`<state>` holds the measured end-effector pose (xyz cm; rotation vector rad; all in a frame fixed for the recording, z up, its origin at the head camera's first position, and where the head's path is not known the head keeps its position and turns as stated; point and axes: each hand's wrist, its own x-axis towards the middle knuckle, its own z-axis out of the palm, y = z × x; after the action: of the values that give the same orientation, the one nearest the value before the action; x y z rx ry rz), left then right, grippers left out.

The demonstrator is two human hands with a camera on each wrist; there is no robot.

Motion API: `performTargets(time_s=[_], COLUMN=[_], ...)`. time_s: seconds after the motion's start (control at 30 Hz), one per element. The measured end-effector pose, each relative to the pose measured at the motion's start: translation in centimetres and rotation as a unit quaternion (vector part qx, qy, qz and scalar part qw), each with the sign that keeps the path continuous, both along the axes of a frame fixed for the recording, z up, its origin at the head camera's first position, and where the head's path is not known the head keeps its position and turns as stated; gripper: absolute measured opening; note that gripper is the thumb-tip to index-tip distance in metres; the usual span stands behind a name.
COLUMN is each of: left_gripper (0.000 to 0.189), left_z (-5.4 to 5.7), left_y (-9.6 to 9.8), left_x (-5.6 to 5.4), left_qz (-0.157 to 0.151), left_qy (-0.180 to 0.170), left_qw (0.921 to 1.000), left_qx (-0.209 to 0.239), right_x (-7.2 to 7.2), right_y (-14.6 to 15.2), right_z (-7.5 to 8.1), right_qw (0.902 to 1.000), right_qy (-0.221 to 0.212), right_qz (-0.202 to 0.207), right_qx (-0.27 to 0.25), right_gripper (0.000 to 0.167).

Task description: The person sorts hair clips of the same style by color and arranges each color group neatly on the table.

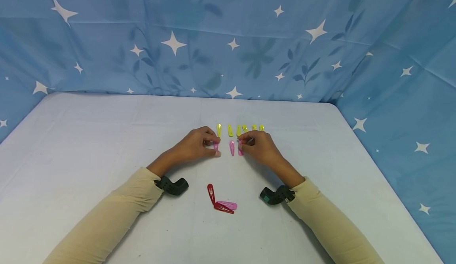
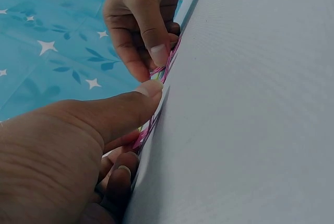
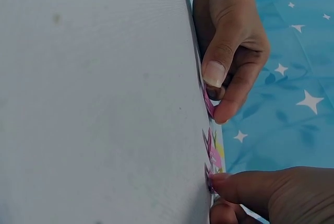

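My left hand (image 1: 195, 144) holds a pink snap hair clip (image 1: 215, 146) between thumb and fingers at the left end of a short pink row. At that row's right end, my right hand (image 1: 261, 147) pinches another pink hair clip (image 1: 240, 151), partly hidden by its fingers. A third pink clip (image 1: 232, 148) lies upright between the two hands. Just beyond them runs a row of several yellow hair clips (image 1: 230, 130); the right hand's fingers come close to its right part. In the right wrist view, the left hand's pink clip (image 3: 209, 103) shows under its fingertips.
Nearer the body, two red hair clips (image 1: 211, 193) and a pink clip (image 1: 228, 205) lie loosely together on the white table (image 1: 107, 137). A blue curtain with stars (image 1: 213, 38) hangs behind and to the right. Dark wrist cameras (image 1: 172, 186) sit at both sleeves.
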<state>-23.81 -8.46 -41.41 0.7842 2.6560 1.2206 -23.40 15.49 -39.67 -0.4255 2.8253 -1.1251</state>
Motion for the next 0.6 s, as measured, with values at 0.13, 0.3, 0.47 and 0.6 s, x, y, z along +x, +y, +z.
performTargets(time_s=[0.13, 0.3, 0.47, 0.6], left_gripper=[0.039, 0.039, 0.039, 0.039], left_z=[0.1, 0.1, 0.2, 0.3], left_y=[0.0, 0.1, 0.1, 0.0], left_x=[0.1, 0.2, 0.1, 0.1], left_qz=[0.002, 0.002, -0.002, -0.002], left_qy=[-0.002, -0.001, 0.002, 0.001], left_qw=[1.0, 1.0, 1.0, 1.0], left_qx=[0.0, -0.002, 0.001, 0.002], right_x=[0.1, 0.4, 0.6, 0.7], right_y=[0.1, 0.8, 1.6, 1.9], right_z=[0.1, 0.2, 0.4, 0.4], right_qw=[1.0, 1.0, 1.0, 1.0], right_qy=[0.004, 0.003, 0.004, 0.003], right_qz=[0.006, 0.001, -0.007, 0.0], right_qx=[-0.003, -0.006, 0.005, 0.001], right_gripper=[0.028, 0.03, 0.025, 0.02])
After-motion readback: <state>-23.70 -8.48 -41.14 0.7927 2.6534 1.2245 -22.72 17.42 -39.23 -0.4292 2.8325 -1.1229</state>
